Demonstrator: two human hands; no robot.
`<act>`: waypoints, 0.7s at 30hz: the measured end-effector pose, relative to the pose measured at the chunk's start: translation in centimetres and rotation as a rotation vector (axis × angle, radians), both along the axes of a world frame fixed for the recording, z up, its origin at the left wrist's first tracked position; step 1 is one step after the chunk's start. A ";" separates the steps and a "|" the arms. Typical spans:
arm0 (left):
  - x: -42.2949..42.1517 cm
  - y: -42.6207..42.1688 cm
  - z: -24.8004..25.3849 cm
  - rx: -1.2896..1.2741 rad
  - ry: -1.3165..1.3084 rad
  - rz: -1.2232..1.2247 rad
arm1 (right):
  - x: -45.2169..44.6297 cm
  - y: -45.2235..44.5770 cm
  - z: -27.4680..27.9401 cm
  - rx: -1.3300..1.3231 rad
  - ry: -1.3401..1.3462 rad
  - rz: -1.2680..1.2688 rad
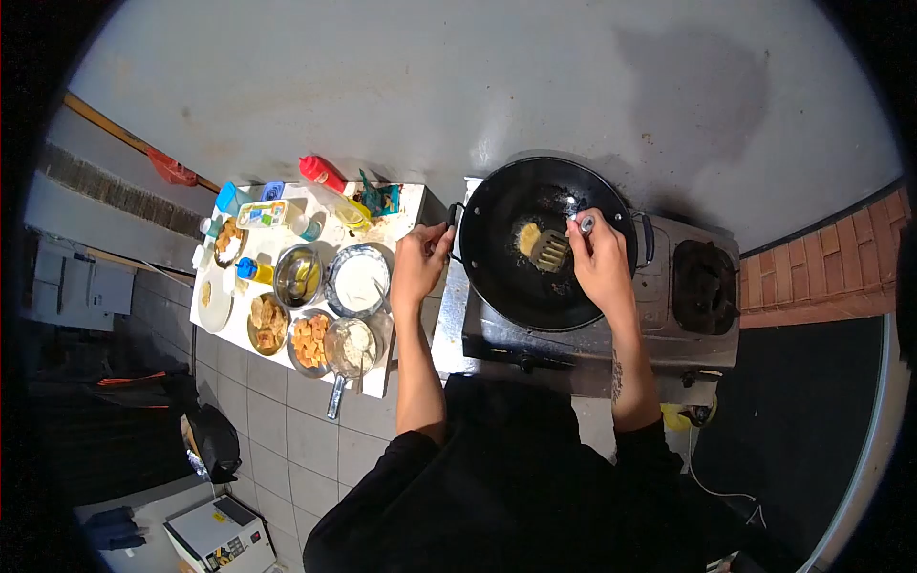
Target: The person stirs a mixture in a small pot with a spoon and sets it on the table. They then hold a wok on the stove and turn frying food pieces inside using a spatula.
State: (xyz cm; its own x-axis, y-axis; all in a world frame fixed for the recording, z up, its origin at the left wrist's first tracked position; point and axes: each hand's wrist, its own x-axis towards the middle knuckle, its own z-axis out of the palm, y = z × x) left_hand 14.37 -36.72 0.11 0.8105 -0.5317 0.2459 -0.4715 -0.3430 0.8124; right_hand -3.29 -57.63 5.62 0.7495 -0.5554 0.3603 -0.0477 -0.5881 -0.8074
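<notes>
A large black wok (516,296) sits on the left side of a steel gas stove (659,353). My left hand (423,260) is closed round the wok's left side handle. With my right hand (602,265) I grip the handle of a slotted spatula (550,251), its head down inside the wok. A small golden piece of food (528,238) lies in the wok against the spatula's edge; whether it is on the blade or beside it, I cannot tell. Dark bits are scattered on the wok's inner surface.
On the white table (401,215) at left stand a bowl of white powder (361,282), a bowl of orange chunks (310,341), a saucepan (350,346), a metal bowl (298,275) and a red bottle (323,173). A second burner (705,286) is at right.
</notes>
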 end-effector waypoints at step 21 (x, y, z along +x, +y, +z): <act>0.1 0.0 -0.3 0.014 0.022 0.006 | -0.1 -0.4 -1.2 0.166 -0.156 0.045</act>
State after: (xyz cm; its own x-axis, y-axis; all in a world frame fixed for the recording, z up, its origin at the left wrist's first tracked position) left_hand 14.44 -36.70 -0.17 0.8190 -0.5297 0.2204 -0.4512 -0.3573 0.8178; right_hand -3.38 -58.02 4.43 0.7169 -0.5841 0.3807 0.1086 -0.4458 -0.8885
